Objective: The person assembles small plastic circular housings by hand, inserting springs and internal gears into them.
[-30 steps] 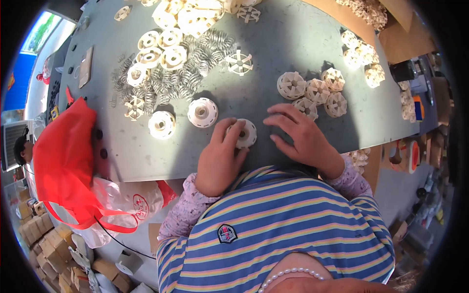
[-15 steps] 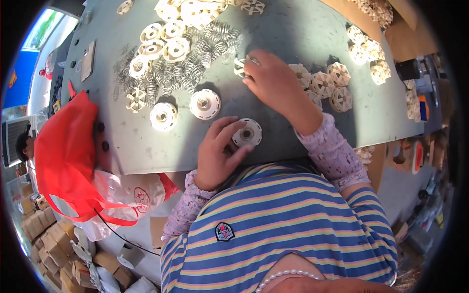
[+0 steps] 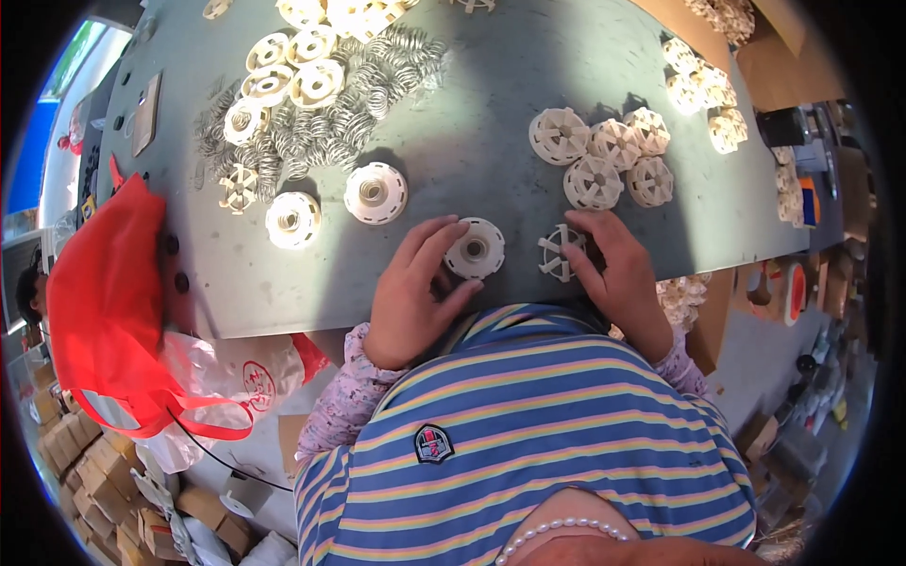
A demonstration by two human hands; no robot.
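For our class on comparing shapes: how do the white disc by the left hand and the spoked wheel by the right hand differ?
The white disc has a broad face; the spoked wheel has open gaps. The white disc's middle holds what looks like a coil spring; the spoked wheel shows none. Both are round and pale.

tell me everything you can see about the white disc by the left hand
The white disc is round, with dark slots spaced around its outer rim and what looks like a metal coil in its centre. It appears to be moulded plastic. It sits face up on the grey-green table, near the person's edge. The left hand curls around its left side, fingers at the upper-left rim and thumb by the lower edge, apparently in a loose grip. Its underside is hidden.
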